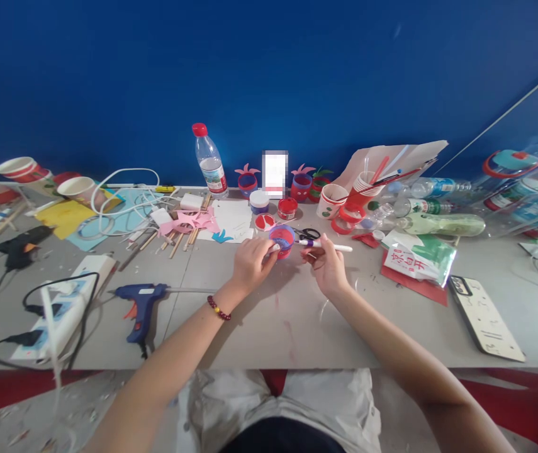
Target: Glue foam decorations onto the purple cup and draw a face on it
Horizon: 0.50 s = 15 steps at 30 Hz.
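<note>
My left hand (252, 263) is closed around the side of a small round cup (282, 234) with a purple-blue band at its rim and red below. In my right hand (329, 272) is a paintbrush (339, 247) with a white handle, its purple-stained end pointing left at the cup's rim. Whether the bristles touch the cup is too small to tell. Just behind the cup lie a red-stained lid (265, 221), an open red paint jar (287, 207) and a white-lidded blue jar (259, 201). Black-handled scissors (310, 233) rest behind my right hand.
Painted cups with paper leaves (301, 184) line the blue wall. A water bottle (211, 165) stands left of them. Paper cups (332, 200) and plastic bottles (438, 224) crowd the right, near a phone (484, 321). A blue glue gun (141, 308) and power strip (68, 305) lie left.
</note>
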Each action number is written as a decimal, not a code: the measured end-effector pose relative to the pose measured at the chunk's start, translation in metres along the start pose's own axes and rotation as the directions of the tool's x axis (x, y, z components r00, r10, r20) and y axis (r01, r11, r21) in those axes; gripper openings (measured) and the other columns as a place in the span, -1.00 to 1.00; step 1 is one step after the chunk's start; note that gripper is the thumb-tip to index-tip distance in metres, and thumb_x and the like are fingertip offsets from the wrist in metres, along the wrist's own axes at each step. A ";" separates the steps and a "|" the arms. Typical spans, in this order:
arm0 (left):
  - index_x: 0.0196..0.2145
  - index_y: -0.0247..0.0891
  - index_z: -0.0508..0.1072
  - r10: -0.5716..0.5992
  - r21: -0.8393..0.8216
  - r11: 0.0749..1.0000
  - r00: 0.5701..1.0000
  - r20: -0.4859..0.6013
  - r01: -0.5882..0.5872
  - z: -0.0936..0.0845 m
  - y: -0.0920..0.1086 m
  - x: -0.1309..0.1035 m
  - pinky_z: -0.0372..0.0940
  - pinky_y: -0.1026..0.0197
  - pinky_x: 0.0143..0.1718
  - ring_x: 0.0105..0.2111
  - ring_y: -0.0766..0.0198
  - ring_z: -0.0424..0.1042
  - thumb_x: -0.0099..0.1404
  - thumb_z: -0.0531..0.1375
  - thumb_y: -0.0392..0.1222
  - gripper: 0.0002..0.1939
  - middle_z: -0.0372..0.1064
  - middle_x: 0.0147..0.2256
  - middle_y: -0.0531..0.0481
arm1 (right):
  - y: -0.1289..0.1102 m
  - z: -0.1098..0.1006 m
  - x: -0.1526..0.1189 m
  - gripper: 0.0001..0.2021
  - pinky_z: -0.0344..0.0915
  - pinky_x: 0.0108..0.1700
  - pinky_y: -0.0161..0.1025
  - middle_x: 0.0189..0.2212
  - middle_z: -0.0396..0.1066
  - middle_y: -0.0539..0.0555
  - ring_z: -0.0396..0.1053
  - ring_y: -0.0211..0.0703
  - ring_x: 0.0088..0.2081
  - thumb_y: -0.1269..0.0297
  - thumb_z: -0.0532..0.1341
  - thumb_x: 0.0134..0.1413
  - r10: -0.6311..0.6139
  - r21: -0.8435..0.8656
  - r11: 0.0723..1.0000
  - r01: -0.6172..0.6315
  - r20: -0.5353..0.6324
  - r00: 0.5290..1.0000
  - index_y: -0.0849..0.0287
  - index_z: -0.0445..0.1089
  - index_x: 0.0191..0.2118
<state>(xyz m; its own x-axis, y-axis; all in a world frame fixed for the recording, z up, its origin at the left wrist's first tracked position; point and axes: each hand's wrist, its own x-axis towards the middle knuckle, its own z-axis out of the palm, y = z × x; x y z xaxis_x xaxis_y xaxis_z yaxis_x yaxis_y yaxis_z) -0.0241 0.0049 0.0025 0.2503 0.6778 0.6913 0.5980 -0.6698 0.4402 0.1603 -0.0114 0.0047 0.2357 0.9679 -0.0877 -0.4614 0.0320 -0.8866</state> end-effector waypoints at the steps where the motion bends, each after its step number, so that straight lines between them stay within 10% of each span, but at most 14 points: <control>1: -0.41 -0.17 0.34 0.004 0.006 1.000 1.000 0.001 -0.004 0.000 0.000 0.000 0.03 0.15 -0.38 -0.52 0.24 0.21 0.39 0.06 -0.12 -0.79 0.19 -0.59 0.07 | 0.000 0.000 0.000 -0.60 0.34 -0.51 -0.26 -0.64 0.44 0.01 0.43 -0.17 -0.55 -0.13 0.32 -0.06 0.001 -0.010 1.000 -0.001 0.009 1.000 0.13 0.31 -0.45; 15: -0.41 -0.15 0.43 0.045 0.035 0.998 0.999 0.030 -0.046 0.002 0.000 -0.002 0.06 0.14 -0.36 -0.50 0.22 0.26 0.40 0.06 -0.03 -0.72 0.32 -0.55 0.01 | 0.005 0.001 -0.008 -0.60 0.34 -0.51 -0.29 -0.65 0.38 -0.06 0.38 -0.22 -0.58 -0.10 0.33 -0.03 -0.006 -0.101 0.995 0.020 0.136 0.991 0.11 0.26 -0.51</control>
<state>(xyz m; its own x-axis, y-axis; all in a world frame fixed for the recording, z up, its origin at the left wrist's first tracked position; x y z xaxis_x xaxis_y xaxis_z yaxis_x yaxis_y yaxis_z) -0.0233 0.0046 0.0001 0.3000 0.6557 0.6928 0.6122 -0.6893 0.3873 0.1554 -0.0191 0.0008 0.1203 0.9925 -0.0197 -0.3679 0.0261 -0.9295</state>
